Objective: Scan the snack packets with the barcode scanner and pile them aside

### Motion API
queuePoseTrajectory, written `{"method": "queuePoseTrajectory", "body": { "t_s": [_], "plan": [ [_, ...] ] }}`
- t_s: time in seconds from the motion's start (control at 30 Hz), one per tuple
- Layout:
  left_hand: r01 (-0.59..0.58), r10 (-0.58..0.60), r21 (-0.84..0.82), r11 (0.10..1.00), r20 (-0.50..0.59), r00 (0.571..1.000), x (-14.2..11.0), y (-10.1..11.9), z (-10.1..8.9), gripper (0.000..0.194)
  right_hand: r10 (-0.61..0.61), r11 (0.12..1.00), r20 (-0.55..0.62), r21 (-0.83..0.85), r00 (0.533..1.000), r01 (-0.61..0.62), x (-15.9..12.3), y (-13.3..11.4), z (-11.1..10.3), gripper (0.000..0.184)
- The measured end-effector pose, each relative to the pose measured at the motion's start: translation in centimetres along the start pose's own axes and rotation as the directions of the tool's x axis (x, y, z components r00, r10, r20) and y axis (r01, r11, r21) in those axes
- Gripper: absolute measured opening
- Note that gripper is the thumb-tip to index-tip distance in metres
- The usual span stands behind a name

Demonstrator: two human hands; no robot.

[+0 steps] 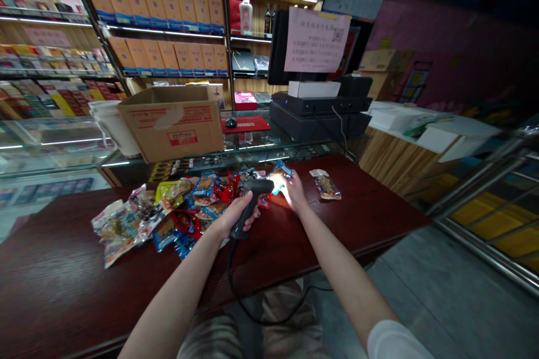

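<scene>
At twelve o'clock on the red wood counter, I have the left hand closed around a corded barcode scanner, and the right hand's fingers gripping a blue snack packet.

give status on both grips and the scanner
left grip on black barcode scanner; right grip holding blue snack packet in its beam; loose snack packets piled beneath

A black plastic handheld barcode scanner sits gripped in the left hand, its head angled toward a small blue foil snack packet. Its black cord drops over the table edge. The right hand pinches the packet by its lower edge, just beyond the scanner, where bright light falls on the foil.
</scene>
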State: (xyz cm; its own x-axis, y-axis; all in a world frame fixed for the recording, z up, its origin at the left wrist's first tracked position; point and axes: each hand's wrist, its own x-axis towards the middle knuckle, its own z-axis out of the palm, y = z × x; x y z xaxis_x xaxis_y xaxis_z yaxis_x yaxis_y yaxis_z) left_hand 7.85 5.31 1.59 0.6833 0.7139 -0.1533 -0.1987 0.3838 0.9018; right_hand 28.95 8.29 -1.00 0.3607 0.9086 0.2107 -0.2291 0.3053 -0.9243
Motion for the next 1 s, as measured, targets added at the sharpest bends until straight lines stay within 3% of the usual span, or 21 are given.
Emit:
{"method": "queuePoseTrajectory", "body": {
  "t_s": [0.17,0.27,0.33,0.43,0.53,0.6,0.67,0.73,0.8,0.9,1.0],
  "plan": [
    [0.000,0.000,-0.001,1.000,-0.002,1.000,-0.5,0.6,0.5,0.055,-0.052,0.998,-0.019,-0.024,0.998,0.052,0.5,0.3,-0.6,0.034],
    [-0.037,0.036,-0.025,0.999,-0.021,0.999,-1.1,1.4,0.3,0.051,-0.169,0.954,-0.102,-0.268,0.980,0.137,1.3,0.0,-2.4,0.032],
    [-0.077,0.074,-0.066,0.995,-0.049,0.996,-1.4,2.1,-0.2,0.050,-0.267,0.837,-0.150,-0.526,0.952,0.152,1.9,-0.4,-4.1,0.027],
    [-0.124,0.112,-0.147,0.981,-0.086,0.990,-1.8,3.0,-1.6,0.050,-0.384,0.577,-0.157,-0.810,0.910,0.104,2.1,-1.1,-6.4,0.031],
    [-0.164,0.139,-0.203,0.965,-0.133,0.981,-2.2,3.8,-2.9,0.046,-0.493,0.344,-0.153,-0.938,0.856,0.030,1.9,-1.6,-7.6,0.049],
    [-0.192,0.158,-0.219,0.957,-0.165,0.974,-2.5,4.4,-3.4,0.044,-0.551,0.251,-0.155,-0.968,0.820,-0.014,1.6,-1.7,-7.5,0.057],
    [-0.214,0.175,-0.230,0.949,-0.178,0.968,-2.8,4.9,-3.6,0.043,-0.514,0.243,-0.102,-0.970,0.852,0.030,1.3,-1.3,-6.6,0.055],
    [-0.230,0.191,-0.236,0.944,-0.178,0.965,-3.1,5.3,-3.7,0.044,-0.369,0.288,0.022,-0.948,0.929,0.137,1.0,-0.5,-5.1,0.051],
    [-0.252,0.212,-0.234,0.939,-0.184,0.960,-3.3,5.5,-3.7,0.044,-0.194,0.310,0.132,-0.932,0.972,0.188,0.7,0.6,-3.5,0.052],
    [-0.253,0.210,-0.229,0.940,-0.195,0.958,-3.4,5.7,-3.8,0.044,-0.036,0.225,0.147,-0.962,0.988,0.152,0.2,1.9,-1.7,0.056],
    [-0.242,0.197,-0.228,0.943,-0.201,0.960,-3.5,5.7,-3.8,0.044,-0.010,0.207,0.159,-0.965,0.987,0.158,0.0,2.4,-1.1,0.044]
  ]
}}
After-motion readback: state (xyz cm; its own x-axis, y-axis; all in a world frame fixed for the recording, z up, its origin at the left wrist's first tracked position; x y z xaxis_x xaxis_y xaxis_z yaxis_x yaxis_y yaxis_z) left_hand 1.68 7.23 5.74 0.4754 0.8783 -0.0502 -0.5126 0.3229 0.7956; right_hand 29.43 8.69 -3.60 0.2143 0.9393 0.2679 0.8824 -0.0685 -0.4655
